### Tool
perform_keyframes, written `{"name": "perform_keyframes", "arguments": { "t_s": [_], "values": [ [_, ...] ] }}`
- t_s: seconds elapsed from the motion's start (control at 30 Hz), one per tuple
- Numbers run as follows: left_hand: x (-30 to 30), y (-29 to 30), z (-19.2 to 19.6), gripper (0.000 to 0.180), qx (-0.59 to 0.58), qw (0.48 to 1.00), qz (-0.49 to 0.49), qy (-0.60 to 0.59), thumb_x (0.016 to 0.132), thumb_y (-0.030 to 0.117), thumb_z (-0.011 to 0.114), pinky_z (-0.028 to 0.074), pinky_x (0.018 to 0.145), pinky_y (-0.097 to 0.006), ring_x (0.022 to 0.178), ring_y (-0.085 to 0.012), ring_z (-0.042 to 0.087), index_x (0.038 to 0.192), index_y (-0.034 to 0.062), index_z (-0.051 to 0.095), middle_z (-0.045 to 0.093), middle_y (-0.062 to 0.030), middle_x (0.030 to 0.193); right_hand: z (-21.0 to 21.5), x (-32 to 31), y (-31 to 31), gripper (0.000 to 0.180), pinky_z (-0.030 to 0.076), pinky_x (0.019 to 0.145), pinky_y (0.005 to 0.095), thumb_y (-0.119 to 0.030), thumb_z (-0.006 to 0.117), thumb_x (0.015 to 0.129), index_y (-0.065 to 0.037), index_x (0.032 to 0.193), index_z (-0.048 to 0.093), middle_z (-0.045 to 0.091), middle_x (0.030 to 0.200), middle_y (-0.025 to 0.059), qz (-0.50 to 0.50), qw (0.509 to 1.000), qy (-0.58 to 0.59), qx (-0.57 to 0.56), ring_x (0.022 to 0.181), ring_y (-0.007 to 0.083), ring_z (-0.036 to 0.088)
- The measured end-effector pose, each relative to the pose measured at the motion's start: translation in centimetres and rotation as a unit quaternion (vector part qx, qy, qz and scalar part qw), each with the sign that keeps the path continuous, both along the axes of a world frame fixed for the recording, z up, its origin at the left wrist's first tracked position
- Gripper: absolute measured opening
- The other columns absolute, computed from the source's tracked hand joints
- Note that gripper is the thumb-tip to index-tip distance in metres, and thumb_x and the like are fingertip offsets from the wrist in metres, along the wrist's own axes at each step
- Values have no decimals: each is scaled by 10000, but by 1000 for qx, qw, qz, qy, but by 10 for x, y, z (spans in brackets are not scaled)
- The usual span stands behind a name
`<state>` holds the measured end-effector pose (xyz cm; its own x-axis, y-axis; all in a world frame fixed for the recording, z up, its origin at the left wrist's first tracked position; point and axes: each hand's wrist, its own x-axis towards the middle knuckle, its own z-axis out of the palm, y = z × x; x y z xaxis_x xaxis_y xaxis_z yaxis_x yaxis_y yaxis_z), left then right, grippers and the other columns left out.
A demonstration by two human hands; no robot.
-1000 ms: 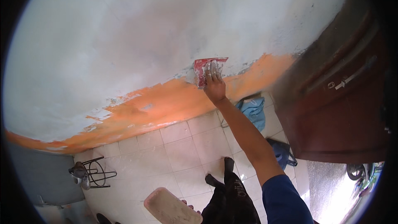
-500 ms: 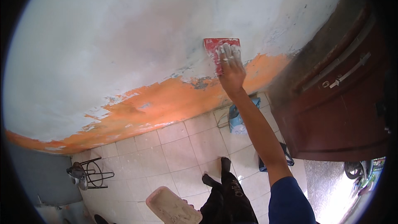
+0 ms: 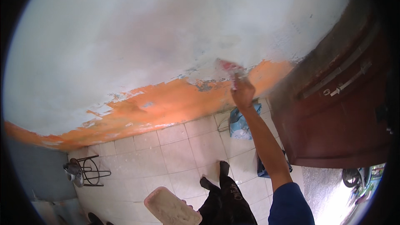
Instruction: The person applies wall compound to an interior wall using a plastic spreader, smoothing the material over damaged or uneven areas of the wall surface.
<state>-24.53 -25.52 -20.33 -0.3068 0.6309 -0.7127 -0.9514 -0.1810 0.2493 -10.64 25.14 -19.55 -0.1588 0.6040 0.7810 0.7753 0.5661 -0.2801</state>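
Note:
My right hand grips a red putty spreader, its fingers smeared with white putty and blurred by motion. The spreader's blade is close to the wall, just above the ragged edge where the white coat meets orange paint; whether it touches cannot be told. Low in the view, a pale, rounded rectangular tray with putty marks is held by my left hand. Only a few fingertips of that hand show at the tray's right edge; the rest is hidden.
The wall has an orange band along its bottom. A blue-and-white bag and a dark blue bag sit on the tiled floor. A dark red door stands right; an overturned metal-legged stool lies left.
My right hand has moved down and slightly right with the spreader, which is now turned and seen more edge-on. The tray has shifted only slightly in the view.

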Motion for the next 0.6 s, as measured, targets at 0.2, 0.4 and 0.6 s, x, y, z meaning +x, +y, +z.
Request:
{"name": "perform_keyframes", "arguments": {
  "t_s": [0.2,0.4,0.6],
  "values": [
    [3,-7,-7,745,155,986,-12,-57,785,569,529,362,857,-584,1000,-370,481,1302,58,365,508,-168,1122,86,-14,28,418,516,815,385,0,622,658,-54,1072,621,623,1078,112,-18,980,69,187,1016,317,594],
    [-9,-16,-24,768,167,981,-45,-84,774,567,544,375,848,-567,972,-373,493,1301,40,359,515,-195,1092,16,-54,20,267,520,777,381,-59,597,708,-42,973,631,621,1030,126,-39,990,22,133,950,322,613],
    [-14,-20,-34,843,184,979,-40,-75,738,588,570,369,871,-590,1015,-384,482,1330,42,323,496,-216,1144,-52,-48,-12,361,509,824,378,-76,622,694,-63,1055,627,615,1096,130,10,997,9,-77,1009,309,601]
  ]
}}
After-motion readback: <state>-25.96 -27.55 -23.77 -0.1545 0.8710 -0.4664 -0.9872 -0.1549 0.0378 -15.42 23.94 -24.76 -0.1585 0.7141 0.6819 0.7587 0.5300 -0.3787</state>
